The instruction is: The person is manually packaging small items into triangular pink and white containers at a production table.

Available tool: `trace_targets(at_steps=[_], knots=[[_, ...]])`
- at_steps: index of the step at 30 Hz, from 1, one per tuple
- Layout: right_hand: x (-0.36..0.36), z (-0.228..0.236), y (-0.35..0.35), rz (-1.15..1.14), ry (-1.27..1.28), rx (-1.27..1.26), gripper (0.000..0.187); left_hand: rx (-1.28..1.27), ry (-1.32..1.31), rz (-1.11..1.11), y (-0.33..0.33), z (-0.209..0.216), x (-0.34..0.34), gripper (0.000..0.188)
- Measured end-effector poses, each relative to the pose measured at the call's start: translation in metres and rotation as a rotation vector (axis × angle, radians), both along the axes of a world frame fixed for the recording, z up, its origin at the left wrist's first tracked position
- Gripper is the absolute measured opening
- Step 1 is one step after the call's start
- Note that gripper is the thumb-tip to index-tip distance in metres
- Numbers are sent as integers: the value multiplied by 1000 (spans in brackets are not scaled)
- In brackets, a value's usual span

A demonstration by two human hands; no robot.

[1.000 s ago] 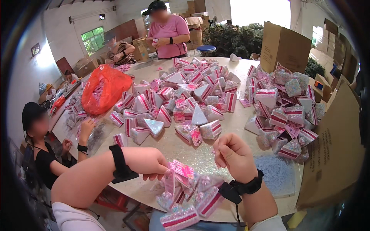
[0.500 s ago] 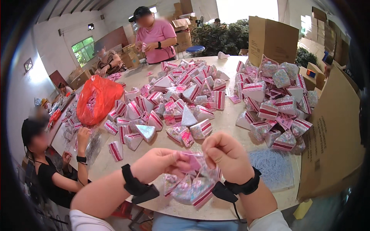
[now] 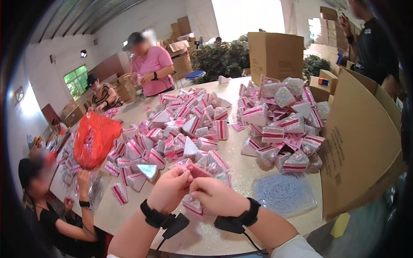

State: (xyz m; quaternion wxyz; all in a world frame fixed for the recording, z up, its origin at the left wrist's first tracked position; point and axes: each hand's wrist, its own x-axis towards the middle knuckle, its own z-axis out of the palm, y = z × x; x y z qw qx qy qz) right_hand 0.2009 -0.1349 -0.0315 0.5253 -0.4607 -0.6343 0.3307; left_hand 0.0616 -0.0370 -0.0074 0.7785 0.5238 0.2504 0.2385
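Note:
My left hand [image 3: 172, 188] is closed in a pinch at the edge of a pink card [image 3: 198, 171]. Close beside it, my right hand [image 3: 220, 198] has its fingers curled together; what lies in them is too small to make out. A wedge shaped like a cake slice [image 3: 192, 205], white and glittery with a pink stripe, shows below the hands, partly covered by them. More such wedges lie just beyond my fingers, among them a striped one [image 3: 218, 161]. A shiny blue-white triangular wedge top [image 3: 148, 171] is to the left of my left hand.
Heaps of cake-slice wedges cover the table's middle [image 3: 172, 124] and right [image 3: 284, 124]. A tray of pale shredded filler [image 3: 284, 193] sits near my right arm, beside a large open carton [image 3: 361, 146]. At the left are a red plastic bag [image 3: 97, 139] and a seated co-worker [image 3: 56, 202].
The view has swung right. My hands have come closer together; the pink card now shows beyond them rather than between them. A standing person in dark clothing has come into view at the right.

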Motion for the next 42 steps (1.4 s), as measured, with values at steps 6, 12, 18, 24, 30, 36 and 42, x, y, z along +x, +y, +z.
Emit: trace_targets(at_steps=[6, 12, 18, 24, 30, 36, 42], knots=[[-11, -11, 6, 14, -12, -31, 8, 99, 191, 80, 4, -8, -8, 12], [-21, -23, 13, 22, 13, -18, 6, 384, 409, 18, 4, -5, -24, 12], [-28, -27, 9, 88, -30, -7, 6, 895, 787, -204, 2, 21, -29, 19], [-30, -31, 13, 118, -3, -20, 6, 753, 620, -29, -3, 2, -33, 17], [-24, -28, 14, 54, -26, -131, 14, 444, 473, -10, -3, 1, -21, 18], [-14, -13, 9, -1, -18, -140, 16, 437, 352, -97, -4, 12, -26, 19], [-17, 2, -5, -319, -220, 218, 15, 1054, 498, 40, -33, 59, -29, 23]])
